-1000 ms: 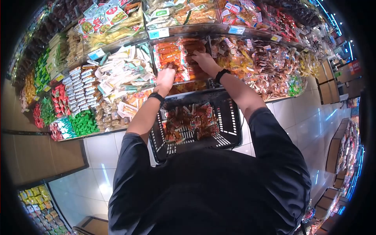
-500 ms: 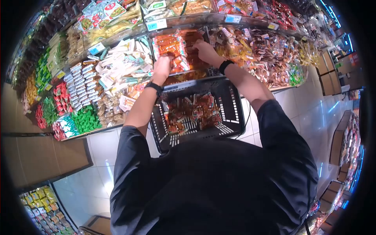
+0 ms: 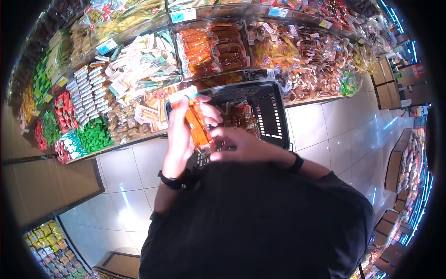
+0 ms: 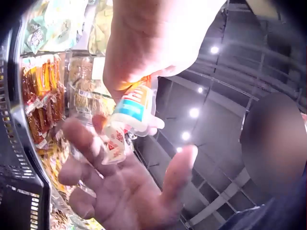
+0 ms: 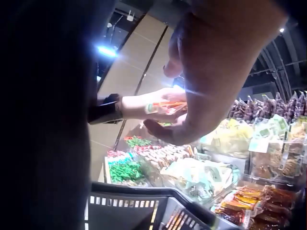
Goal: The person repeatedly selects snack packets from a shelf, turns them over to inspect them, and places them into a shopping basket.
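Observation:
My left hand (image 3: 178, 135) grips a narrow, clear-wrapped snack packet (image 3: 199, 126) with orange-brown contents, held over the near left part of a black shopping basket (image 3: 277, 104). In the left wrist view, a white, teal and red printed end of the packet (image 4: 132, 111) sticks out below the left hand (image 4: 151, 43). My right hand (image 3: 239, 145) is beside the packet's lower end. Its palm (image 4: 129, 191) and spread, slightly bent fingers show in the left wrist view, holding nothing. Similar brown and red packets (image 3: 244, 114) lie in the basket.
Ahead, a shelf bin holds rows of orange and dark red packets (image 3: 200, 51). White packs (image 3: 144, 58) fill the bin to its left, brown and yellow packs (image 3: 278, 51) the one to its right. Pale tiled floor (image 3: 320, 125) lies right of the basket.
Both hands have come back from the orange packets in the bin to above the basket, near my body. The left hand now holds a packet upright; the right has moved in beside it.

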Action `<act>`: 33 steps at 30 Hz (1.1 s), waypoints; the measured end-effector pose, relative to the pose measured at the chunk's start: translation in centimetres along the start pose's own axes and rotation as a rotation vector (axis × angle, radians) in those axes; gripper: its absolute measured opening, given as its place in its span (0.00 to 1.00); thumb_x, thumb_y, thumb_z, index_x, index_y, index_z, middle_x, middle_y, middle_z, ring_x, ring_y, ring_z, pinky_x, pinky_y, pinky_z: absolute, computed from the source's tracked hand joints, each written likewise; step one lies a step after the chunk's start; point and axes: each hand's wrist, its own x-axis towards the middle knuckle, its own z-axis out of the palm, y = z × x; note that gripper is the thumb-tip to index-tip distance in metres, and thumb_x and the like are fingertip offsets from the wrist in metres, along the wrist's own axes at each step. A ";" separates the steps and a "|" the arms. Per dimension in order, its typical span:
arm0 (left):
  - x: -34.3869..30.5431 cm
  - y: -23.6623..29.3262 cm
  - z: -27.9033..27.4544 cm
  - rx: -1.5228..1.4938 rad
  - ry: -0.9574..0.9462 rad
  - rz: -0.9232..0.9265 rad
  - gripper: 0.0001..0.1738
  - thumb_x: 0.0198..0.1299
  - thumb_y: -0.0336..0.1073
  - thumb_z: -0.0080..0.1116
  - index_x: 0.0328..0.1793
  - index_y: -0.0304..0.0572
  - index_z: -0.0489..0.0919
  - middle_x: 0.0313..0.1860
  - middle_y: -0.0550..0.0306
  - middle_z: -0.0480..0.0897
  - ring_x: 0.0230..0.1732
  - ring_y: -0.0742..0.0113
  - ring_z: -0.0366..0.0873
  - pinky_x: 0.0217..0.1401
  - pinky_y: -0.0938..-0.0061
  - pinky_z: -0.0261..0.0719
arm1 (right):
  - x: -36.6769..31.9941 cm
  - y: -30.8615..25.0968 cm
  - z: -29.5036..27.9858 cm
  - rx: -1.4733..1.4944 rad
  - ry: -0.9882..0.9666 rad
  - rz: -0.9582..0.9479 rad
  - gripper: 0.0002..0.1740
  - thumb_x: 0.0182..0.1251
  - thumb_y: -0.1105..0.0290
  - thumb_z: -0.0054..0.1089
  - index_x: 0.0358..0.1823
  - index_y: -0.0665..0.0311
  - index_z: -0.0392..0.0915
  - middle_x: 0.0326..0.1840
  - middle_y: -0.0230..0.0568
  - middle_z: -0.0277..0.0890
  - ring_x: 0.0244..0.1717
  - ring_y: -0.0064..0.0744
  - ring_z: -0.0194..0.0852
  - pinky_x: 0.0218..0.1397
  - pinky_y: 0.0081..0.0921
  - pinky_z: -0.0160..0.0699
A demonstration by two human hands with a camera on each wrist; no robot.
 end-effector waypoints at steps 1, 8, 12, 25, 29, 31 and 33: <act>-0.6 0.3 1.0 -0.004 0.038 -0.023 0.33 0.79 0.55 0.36 0.60 0.25 0.73 0.33 0.44 0.85 0.35 0.59 0.84 0.42 0.70 0.83 | 0.2 -0.3 0.9 -0.004 -0.008 0.003 0.19 0.74 0.59 0.64 0.55 0.65 0.76 0.40 0.37 0.82 0.39 0.24 0.82 0.45 0.27 0.82; -2.9 0.9 1.6 0.260 0.132 0.172 0.29 0.80 0.49 0.40 0.57 0.26 0.80 0.36 0.51 0.86 0.34 0.71 0.82 0.39 0.78 0.79 | -0.4 -1.7 2.8 0.186 0.022 0.100 0.12 0.78 0.64 0.56 0.52 0.66 0.76 0.32 0.31 0.79 0.28 0.18 0.77 0.31 0.20 0.75; -3.6 -0.3 0.1 0.277 0.193 0.283 0.19 0.80 0.41 0.48 0.43 0.33 0.83 0.24 0.66 0.79 0.26 0.82 0.73 0.30 0.81 0.69 | -1.0 -3.3 2.4 0.200 0.051 0.084 0.12 0.79 0.65 0.54 0.53 0.65 0.76 0.34 0.30 0.80 0.31 0.17 0.78 0.33 0.19 0.75; -6.6 1.8 2.5 0.228 0.232 0.335 0.18 0.78 0.32 0.47 0.35 0.32 0.81 0.22 0.70 0.75 0.27 0.87 0.66 0.28 0.82 0.63 | -1.5 -4.9 2.6 0.398 -0.231 0.077 0.14 0.80 0.65 0.55 0.54 0.69 0.75 0.43 0.38 0.83 0.45 0.24 0.82 0.48 0.24 0.79; -7.0 2.3 2.7 0.335 0.147 0.400 0.13 0.71 0.31 0.58 0.58 0.33 0.79 0.34 0.63 0.82 0.34 0.81 0.75 0.37 0.81 0.74 | -1.2 -4.6 3.4 0.271 0.048 0.020 0.10 0.75 0.71 0.61 0.50 0.69 0.77 0.37 0.36 0.84 0.36 0.19 0.81 0.39 0.20 0.78; -6.6 2.1 2.3 0.471 0.083 0.478 0.41 0.62 0.28 0.68 0.80 0.37 0.61 0.48 0.54 0.82 0.47 0.71 0.81 0.49 0.77 0.80 | -0.4 -4.4 3.5 -0.315 0.471 -0.191 0.08 0.63 0.77 0.70 0.41 0.67 0.80 0.26 0.33 0.79 0.23 0.17 0.75 0.27 0.19 0.73; -6.3 1.0 2.8 0.383 0.064 0.471 0.44 0.62 0.27 0.68 0.81 0.36 0.57 0.50 0.52 0.82 0.48 0.69 0.81 0.50 0.75 0.80 | -0.3 -4.1 3.5 -0.484 0.594 -0.286 0.10 0.58 0.79 0.72 0.40 0.66 0.81 0.24 0.33 0.77 0.22 0.19 0.74 0.26 0.20 0.72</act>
